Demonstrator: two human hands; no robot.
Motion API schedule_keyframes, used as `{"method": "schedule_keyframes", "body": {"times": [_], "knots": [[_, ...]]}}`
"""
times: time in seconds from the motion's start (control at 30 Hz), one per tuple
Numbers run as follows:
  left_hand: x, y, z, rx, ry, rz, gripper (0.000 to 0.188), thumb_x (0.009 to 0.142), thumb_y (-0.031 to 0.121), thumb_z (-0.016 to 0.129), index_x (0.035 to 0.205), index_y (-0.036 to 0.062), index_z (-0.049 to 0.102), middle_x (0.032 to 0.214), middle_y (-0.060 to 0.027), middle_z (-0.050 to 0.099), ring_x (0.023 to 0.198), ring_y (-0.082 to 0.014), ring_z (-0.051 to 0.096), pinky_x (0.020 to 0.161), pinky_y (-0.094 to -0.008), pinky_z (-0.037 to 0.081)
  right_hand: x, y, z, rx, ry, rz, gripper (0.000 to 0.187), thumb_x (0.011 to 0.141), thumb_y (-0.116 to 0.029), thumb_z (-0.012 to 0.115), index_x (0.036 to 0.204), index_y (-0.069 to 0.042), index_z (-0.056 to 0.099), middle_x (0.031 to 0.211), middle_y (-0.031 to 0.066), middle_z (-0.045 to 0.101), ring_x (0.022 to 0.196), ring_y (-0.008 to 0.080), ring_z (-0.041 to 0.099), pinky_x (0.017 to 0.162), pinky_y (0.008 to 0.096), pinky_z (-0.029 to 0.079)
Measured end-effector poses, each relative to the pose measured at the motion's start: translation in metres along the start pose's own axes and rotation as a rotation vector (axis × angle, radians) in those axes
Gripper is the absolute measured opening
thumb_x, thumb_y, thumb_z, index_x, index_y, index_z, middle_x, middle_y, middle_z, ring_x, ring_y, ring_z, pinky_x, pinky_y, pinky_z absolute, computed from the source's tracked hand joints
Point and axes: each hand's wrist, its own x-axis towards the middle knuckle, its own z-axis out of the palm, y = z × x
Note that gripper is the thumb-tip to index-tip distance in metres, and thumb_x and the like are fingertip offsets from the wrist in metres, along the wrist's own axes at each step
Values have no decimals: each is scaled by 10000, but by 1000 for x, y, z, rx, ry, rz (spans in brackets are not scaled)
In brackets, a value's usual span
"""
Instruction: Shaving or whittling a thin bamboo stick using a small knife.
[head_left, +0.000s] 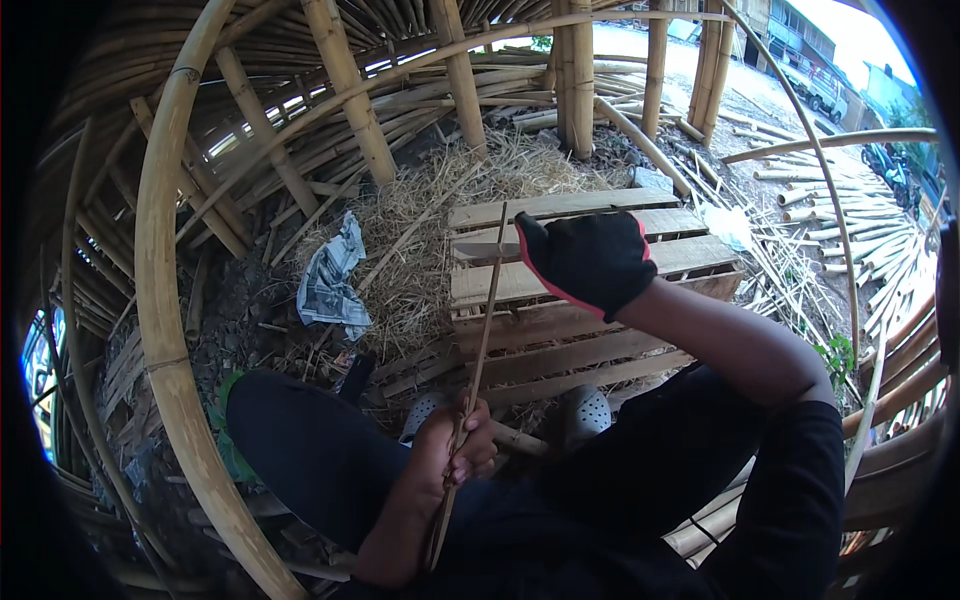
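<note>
My bare left hand (468,443) is closed around a thin bamboo strip (487,325). The strip runs from my lap up and away, its far tip over the wooden slatted crate. On my right hand (590,258) is a black glove with red edging. That hand is closed on a knife, whose handle is hidden in the fist. The knife's blade (480,249) points left and crosses the strip near its far end, seeming to touch it. Below both lies the pale wooden crate (590,325), between my feet and the straw.
Dry straw (420,230) and a crumpled newspaper sheet (335,280) lie left of the crate. A thick curved bamboo pole (160,250) arches close on my left. Upright bamboo poles (575,80) stand beyond. Cut bamboo (880,240) is piled at the right.
</note>
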Motion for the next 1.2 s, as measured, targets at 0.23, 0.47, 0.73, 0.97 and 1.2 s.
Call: {"method": "schedule_keyframes", "body": {"times": [0.23,0.47,0.73,0.97,1.2], "knots": [[-2,-2,4,38,-80,-48,393,1042,393,311,762,148,439,432,25,333,310,-72,300,345,-221,230,9,19,-1,-36,-22,15,304,972,-326,476,832,-136,667,469,39,562,370,217,556,342,356,393],[0,-1,7,0,-93,-37,296,1008,258,300,770,150,440,442,23,363,319,-74,325,327,-214,249,-24,-30,-23,358,-689,287,653,992,-513,258,733,-126,715,691,127,680,683,340,675,688,467,525],[-10,4,9,88,34,46,315,1023,290,322,778,136,448,437,23,365,312,-77,329,337,-220,242,-14,51,-6,338,-405,648,515,1025,-424,276,1102,-63,635,649,157,644,589,383,632,558,475,492],[-5,-12,10,393,123,167,435,1043,425,315,796,100,464,442,4,356,313,-81,308,333,-228,237,-30,-44,-50,420,-119,43,437,905,-384,590,560,-123,657,446,76,541,353,263,530,383,384,423],[-2,-13,9,571,307,269,474,1051,440,273,792,91,464,451,8,359,335,-76,313,344,-226,239,-29,-26,-9,173,-56,57,300,935,-365,539,845,-126,696,483,18,577,368,223,547,372,365,418]]}}
